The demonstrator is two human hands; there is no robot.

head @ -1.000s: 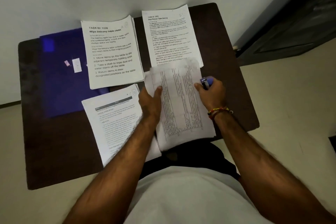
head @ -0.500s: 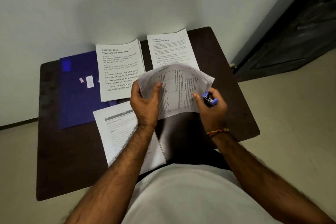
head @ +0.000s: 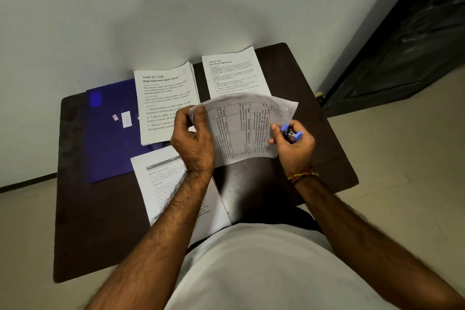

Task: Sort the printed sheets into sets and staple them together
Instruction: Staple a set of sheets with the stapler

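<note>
Both hands lift a curled bundle of sheets (head: 241,128) above the table (head: 100,221) — near its right edge. The left hand (head: 195,143) pinches one side; the right hand (head: 293,146) grips the other, plus a blue stapler (head: 290,132).

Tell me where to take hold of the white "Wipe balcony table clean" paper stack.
Pinch the white "Wipe balcony table clean" paper stack at its bare far-right corner, coming from the right: its near-right corner lies under the left hand, and its left edge overlaps the blue folder.
</note>
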